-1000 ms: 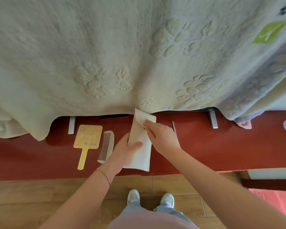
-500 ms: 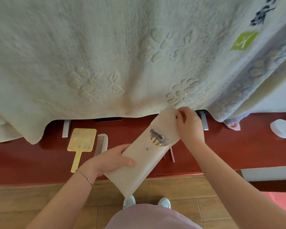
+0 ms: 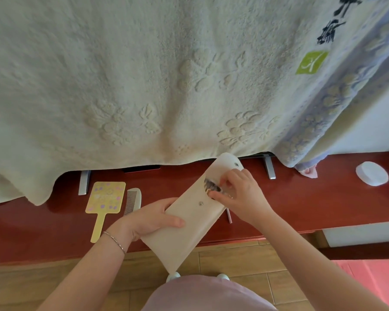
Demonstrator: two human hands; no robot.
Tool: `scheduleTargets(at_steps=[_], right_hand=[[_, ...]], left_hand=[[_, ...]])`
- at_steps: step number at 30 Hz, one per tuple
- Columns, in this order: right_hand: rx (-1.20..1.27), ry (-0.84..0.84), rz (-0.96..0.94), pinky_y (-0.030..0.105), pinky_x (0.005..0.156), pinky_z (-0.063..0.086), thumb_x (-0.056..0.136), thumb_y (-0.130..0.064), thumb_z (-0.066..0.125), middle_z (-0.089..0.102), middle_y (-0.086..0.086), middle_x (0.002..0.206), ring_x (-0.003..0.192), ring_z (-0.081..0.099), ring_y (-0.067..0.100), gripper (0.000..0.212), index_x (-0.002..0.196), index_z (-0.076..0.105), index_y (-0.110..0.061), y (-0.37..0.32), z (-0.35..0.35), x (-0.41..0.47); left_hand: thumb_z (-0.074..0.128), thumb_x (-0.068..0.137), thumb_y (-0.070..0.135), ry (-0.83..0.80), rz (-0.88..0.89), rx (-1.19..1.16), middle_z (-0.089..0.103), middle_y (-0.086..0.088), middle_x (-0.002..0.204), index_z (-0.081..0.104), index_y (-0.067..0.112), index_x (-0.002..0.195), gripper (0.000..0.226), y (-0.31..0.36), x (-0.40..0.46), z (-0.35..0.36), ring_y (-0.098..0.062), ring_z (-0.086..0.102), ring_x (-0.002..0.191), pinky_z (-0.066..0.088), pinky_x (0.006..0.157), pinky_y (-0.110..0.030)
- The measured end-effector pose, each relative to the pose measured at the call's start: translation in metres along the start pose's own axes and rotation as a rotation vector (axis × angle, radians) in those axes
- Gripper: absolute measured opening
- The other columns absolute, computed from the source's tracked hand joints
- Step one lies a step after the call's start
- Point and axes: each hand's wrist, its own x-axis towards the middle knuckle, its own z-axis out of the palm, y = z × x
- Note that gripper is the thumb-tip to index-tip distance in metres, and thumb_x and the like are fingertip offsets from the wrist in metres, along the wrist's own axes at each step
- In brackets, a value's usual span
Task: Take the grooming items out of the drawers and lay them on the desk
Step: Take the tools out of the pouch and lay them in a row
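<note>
- The biggest thing I see is the pale blanket (image 3: 144, 86) hanging over the back of the red desk (image 3: 312, 205); its hem hides the desk's far edge, so I lay things down in front of it.
- The cream pouch (image 3: 184, 223) slants across the desk's front edge, its flap open toward the blanket and its lower end hanging out over the floor.
- My left hand (image 3: 153, 221) grips the pouch's lower half, thumb across the front and fingers wrapped behind.
- My right hand (image 3: 240, 196) is at the pouch's mouth, thumb and fingers pinching a dark tool (image 3: 211, 187) that peeks out; I cannot tell what it is.
- To do this well, I judge I should hold the pouch steady with the left and draw the tool out along the pouch's length, not sideways, so nothing else spills.
- The yellow mirror (image 3: 106, 198) lies flat on the desk to the left, with the white comb (image 3: 133, 200) just beside it.
- A thin pink stick (image 3: 229, 215) lies on the desk behind the pouch, mostly hidden.
- A white oval dish (image 3: 372, 173) sits well apart, far right.
</note>
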Motion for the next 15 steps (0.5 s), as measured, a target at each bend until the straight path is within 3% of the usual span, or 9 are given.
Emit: scheduleTargets(at_steps=[5, 9, 15], right_hand=[[0.161, -0.023, 0.145, 0.014, 0.066, 0.033, 0.077, -0.03, 0.071, 0.053, -0.012, 0.076, 0.085, 0.042, 0.012, 0.017, 0.076, 0.057, -0.021, -0.004, -0.003, -0.001], [0.175, -0.038, 0.161, 0.007, 0.066, 0.033, 0.084, -0.024, 0.065, 0.055, -0.015, 0.075, 0.081, 0.041, 0.003, 0.009, 0.077, 0.06, -0.023, -0.009, -0.007, 0.001], [0.333, -0.03, 0.292, 0.017, 0.062, 0.038, 0.084, -0.023, 0.065, 0.058, -0.011, 0.073, 0.07, 0.048, 0.006, 0.007, 0.077, 0.066, -0.021, -0.012, -0.006, 0.002]], left_hand=[[0.075, 0.055, 0.036, 0.011, 0.002, -0.034, 0.072, 0.001, 0.097, 0.059, 0.024, 0.109, 0.058, -0.006, 0.001, 0.003, -0.02, 0.069, 0.086, 0.054, 0.069, -0.031], [0.075, 0.056, 0.036, 0.019, 0.01, -0.055, 0.071, -0.003, 0.102, 0.058, 0.023, 0.111, 0.059, -0.01, -0.001, 0.005, -0.024, 0.068, 0.09, 0.054, 0.073, -0.035], [0.075, 0.058, 0.037, 0.038, 0.002, -0.058, 0.069, -0.007, 0.106, 0.057, 0.022, 0.115, 0.062, -0.017, -0.006, 0.007, -0.027, 0.066, 0.095, 0.054, 0.079, -0.04]])
